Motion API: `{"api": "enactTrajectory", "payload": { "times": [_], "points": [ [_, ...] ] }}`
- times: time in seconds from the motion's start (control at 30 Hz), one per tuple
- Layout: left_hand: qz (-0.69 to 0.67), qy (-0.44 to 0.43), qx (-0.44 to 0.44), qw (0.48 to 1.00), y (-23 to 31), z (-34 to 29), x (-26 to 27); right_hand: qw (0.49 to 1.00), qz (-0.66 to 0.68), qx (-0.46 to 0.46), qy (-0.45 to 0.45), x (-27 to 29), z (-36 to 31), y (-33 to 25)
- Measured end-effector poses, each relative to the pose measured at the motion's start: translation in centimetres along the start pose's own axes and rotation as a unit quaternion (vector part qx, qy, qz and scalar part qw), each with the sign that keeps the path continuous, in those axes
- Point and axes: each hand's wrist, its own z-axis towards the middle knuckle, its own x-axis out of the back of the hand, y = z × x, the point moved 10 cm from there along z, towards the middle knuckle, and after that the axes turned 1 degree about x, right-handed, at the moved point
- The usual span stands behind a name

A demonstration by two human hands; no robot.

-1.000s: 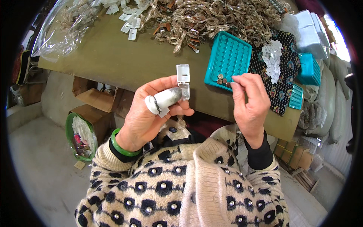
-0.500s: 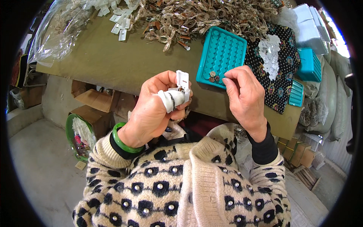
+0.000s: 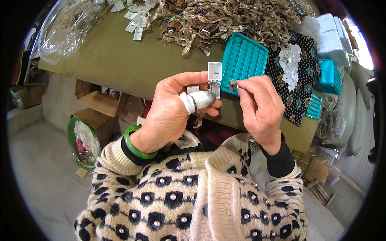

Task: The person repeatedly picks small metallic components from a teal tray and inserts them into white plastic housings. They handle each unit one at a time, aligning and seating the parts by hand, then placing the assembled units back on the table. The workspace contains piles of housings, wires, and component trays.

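My left hand (image 3: 163,106) holds a small white plastic case (image 3: 214,71), its lid tilted up and open. The thumb wears a white cloth cover (image 3: 197,101) with a dark band and a greyed tip, pressed on the case's lower part. A second white piece shows behind the thumb. My right hand (image 3: 261,106) is pinched at the near corner of a teal tray (image 3: 246,60) with rows of round pockets. Small shiny round metal pieces (image 3: 232,83) lie there against its fingertips, partly covered. What is between the fingertips, if anything, is too small to tell.
Coiled clear-wire bundles (image 3: 225,18) heap along the table's far side, with loose white cases (image 3: 138,33) left of them. White flakes (image 3: 290,66) lie on dark patterned cloth (image 3: 303,96). Stacked teal trays (image 3: 329,76) stand right; a green-rimmed bin (image 3: 82,142) is on the floor left.
My left hand has moved right with the case and turned it, so the thumb cover points toward the tray. My right fingertips have come in against the metal pieces.
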Motion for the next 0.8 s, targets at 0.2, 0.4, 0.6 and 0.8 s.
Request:
{"api": "enactTrajectory", "payload": {
  "times": [0.2,0.4,0.6,0.8],
  "points": [
    [0.049,0.001,-0.044,0.998,0.4,-0.2,-0.5,0.997,-0.009,0.075,0.026,-0.6,0.4,-3.1],
    [0.063,0.01,-0.027,0.998,0.2,-0.3,-0.1,0.997,-0.024,0.067,-0.015,-1.6,0.6,-3.7],
    [0.053,-0.011,-0.034,0.998,0.2,-0.3,-0.4,0.999,0.033,0.003,0.012,-1.0,0.8,-2.8],
    [0.032,-0.008,-0.023,0.999,0.2,-0.3,-0.2,0.998,0.05,-0.004,-0.027,-1.9,0.9,-3.0]
  ]
}}
